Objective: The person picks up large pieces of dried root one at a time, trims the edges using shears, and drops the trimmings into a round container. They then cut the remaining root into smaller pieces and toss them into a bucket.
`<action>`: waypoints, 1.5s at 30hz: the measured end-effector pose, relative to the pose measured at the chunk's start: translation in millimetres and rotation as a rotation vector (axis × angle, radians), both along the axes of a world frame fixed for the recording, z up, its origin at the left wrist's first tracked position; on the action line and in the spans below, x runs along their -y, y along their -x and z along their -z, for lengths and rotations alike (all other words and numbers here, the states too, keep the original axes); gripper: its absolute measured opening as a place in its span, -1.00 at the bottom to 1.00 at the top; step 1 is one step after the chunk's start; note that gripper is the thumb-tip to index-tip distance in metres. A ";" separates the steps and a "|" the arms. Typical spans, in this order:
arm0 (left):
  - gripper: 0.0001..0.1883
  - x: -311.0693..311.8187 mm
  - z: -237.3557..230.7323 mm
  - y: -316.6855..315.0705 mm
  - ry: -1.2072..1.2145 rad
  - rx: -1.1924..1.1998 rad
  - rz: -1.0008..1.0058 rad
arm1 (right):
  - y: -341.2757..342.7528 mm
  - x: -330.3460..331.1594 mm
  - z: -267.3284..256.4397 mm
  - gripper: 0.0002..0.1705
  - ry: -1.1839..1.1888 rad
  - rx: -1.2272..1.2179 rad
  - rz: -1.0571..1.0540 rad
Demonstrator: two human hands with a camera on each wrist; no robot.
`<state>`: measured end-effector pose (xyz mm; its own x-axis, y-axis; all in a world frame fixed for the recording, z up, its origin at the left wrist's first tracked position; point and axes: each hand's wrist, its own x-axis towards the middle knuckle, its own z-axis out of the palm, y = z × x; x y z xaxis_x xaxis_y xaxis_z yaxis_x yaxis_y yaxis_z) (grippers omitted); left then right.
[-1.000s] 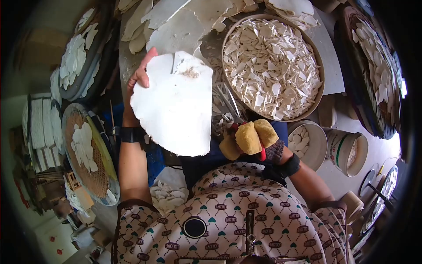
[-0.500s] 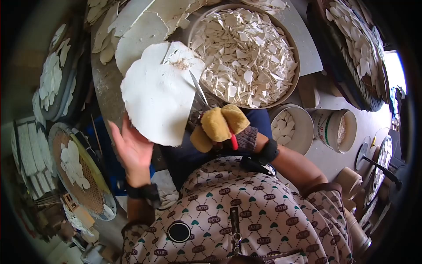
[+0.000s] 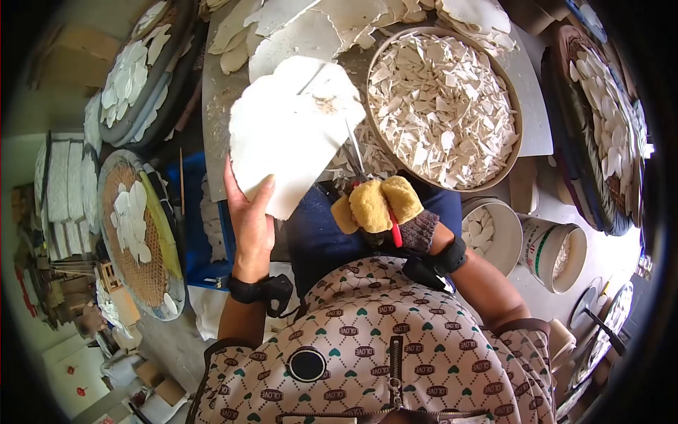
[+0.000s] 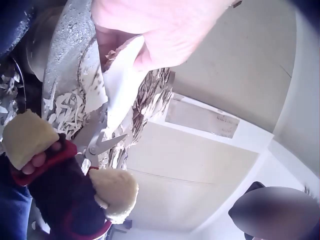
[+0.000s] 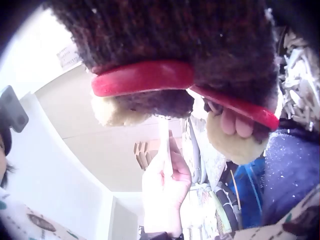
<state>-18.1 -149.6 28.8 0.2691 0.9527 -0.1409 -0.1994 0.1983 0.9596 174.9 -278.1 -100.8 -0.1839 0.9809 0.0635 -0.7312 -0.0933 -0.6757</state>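
My left hand pinches the lower edge of a flat white sheet, its thumb lying on the upper face. The sheet has a wavy, scalloped rim on its far and left sides and a brownish patch near the right corner. On my right hand is a dark knit glove with thick yellow sponge pads, and the hand grips red-handled scissors. Their blades stand apart at the sheet's right edge. In the left wrist view the scissors lie right by the sheet.
A round tray heaped with white chips stands on the table at right. Two buckets with white pieces are below it. Larger sheets lie at the back. A woven tray and blue crate are at left.
My left hand has gone from the sheet's left side, through an open pose, to pinching its lower edge. The sheet has turned, and the scissors have come to its right edge.
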 end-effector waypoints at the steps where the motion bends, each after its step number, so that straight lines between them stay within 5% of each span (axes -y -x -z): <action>1: -0.23 1.8 0.0 0.1 0.000 0.008 0.016 | -0.8 0.4 3.6 -0.49 -0.012 0.007 -0.006; 8: -0.20 -1.1 2.4 10.5 0.016 -0.005 0.060 | 8.9 -7.0 0.7 -0.56 0.016 -0.404 -0.070; 10: -0.20 -2.6 2.9 9.4 -0.011 -0.050 0.047 | 6.6 -5.4 -12.3 -0.66 0.117 -0.328 -0.059; 11: -0.20 -4.3 3.2 9.2 -0.001 -0.069 0.048 | 4.7 -6.3 -22.9 -0.66 -0.047 0.128 0.002; 17: -0.20 -18.9 4.1 11.8 0.023 -0.100 0.092 | 10.3 -5.5 -16.5 -0.65 0.024 -0.173 -0.029; 22: -0.20 -27.0 1.5 9.8 0.028 -0.101 0.123 | 7.9 -7.2 -9.0 -0.65 0.019 -0.095 -0.070; 24: -0.20 -28.5 1.1 8.4 0.001 -0.124 0.138 | 2.7 -12.8 -3.9 -0.65 0.097 -0.497 -0.168; 29: -0.21 -30.9 -3.9 6.7 -0.003 -0.136 0.200 | 4.0 -4.7 1.9 -0.66 0.124 -0.147 -0.058; 33: -0.22 -31.1 -1.1 8.0 0.020 -0.122 0.201 | 14.2 -9.6 9.9 -0.64 0.023 -0.433 -0.057; 37: -0.22 -29.3 -1.4 5.8 0.089 -0.113 0.186 | 12.3 -7.3 -13.2 -0.62 -0.045 0.006 0.085; 40: -0.22 -29.7 -1.5 4.6 0.063 -0.113 0.176 | 12.2 -6.1 -8.9 -0.63 0.026 -0.033 0.049; 45: -0.20 -30.9 -3.9 6.0 0.029 -0.142 0.243 | 14.3 -12.7 -2.8 -0.65 0.093 -0.523 -0.060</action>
